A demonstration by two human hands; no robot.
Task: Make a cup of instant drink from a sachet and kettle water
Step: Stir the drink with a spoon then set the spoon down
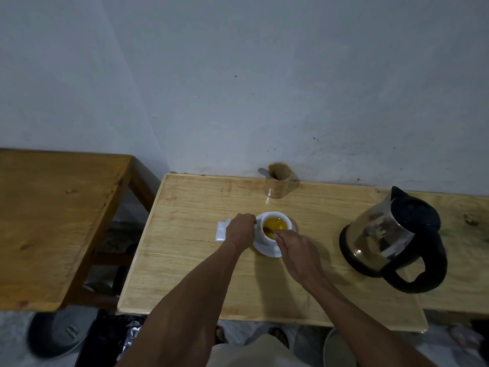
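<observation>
A white cup (289,223) holding yellow liquid stands on a white saucer (266,250) in the middle of the light wooden table (190,260). My left hand (240,230) is closed against the cup's left side, where its handle would be hidden. My right hand (293,247) pinches a spoon (267,230) whose bowl dips into the drink. A white sachet (221,231) lies flat just left of my left hand. The glass kettle (391,239) with black lid and handle stands at the right.
A wooden holder (277,181) with a spoon in it stands by the wall behind the cup. A darker wooden table (53,221) sits to the left. Below the table edge are my feet, a grey lid and dark bags.
</observation>
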